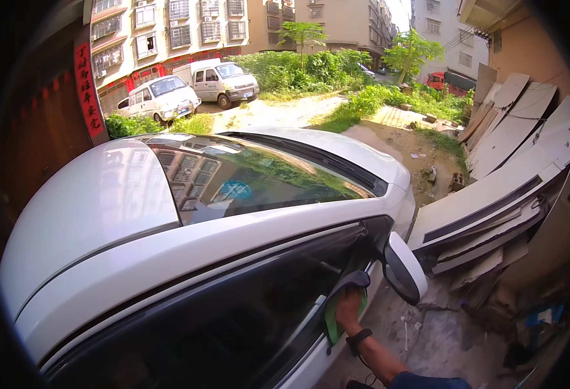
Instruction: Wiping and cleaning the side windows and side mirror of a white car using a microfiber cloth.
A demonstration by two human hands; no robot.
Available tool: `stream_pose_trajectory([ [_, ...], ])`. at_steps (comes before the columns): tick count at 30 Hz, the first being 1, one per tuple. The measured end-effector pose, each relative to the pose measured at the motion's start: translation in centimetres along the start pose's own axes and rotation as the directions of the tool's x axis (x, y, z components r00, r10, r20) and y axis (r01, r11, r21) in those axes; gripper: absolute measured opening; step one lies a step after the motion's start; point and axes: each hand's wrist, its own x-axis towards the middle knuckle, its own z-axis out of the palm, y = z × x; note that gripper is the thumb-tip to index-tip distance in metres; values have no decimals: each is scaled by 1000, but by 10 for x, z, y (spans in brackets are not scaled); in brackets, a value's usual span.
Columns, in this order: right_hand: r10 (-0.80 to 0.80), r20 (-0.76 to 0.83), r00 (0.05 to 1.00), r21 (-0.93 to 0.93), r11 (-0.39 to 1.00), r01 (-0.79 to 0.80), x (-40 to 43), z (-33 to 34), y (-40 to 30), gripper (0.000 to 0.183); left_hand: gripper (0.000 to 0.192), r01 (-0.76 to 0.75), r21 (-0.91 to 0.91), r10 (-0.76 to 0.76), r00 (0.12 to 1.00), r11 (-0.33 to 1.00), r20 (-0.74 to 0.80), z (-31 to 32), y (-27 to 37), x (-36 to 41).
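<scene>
My right hand (348, 309), with a dark band on its wrist, is on a green and dark grey cloth (332, 318). The cloth lies against the lower front part of the dark side window (207, 306) of a white car, where glass meets door. Just ahead of the hand is the white and grey side mirror (406, 270), folded outward from the door. Beyond the window are the white roof (95, 189) and the windscreen (265, 182), which carries reflections of buildings and plants. My fingertips are partly hidden by the cloth. My left hand is out of view.
Boards and panels (489, 204) lean and lie piled along the right wall, close to the car's front. Concrete ground (440, 335) with litter lies beside the door. Two white vans (226, 82) are parked beyond, near green bushes (309, 70).
</scene>
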Motion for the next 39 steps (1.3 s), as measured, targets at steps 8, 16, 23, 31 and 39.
stream_pose_trajectory([
  [8,210,77,975,263,939,-223,118,12,10,55,12,36,-157,-34,999,987,13,-97,39,126],
  [16,-228,-2,974,276,936,220,87,-11,-77,43,33,-393,128,409,900,911,-151,-155,80,302],
  [23,-584,221,781,553,735,393,21,-75,-169,54,45,-162,100,161,987,982,18,-74,49,387],
  [31,-904,-137,405,669,217,711,-17,-45,-120,23,54,-152,287,198,970,946,-140,-36,46,376],
  [39,-290,-155,944,780,551,297,79,-75,-119,19,55,-92,260,146,969,961,-197,-35,52,374],
])
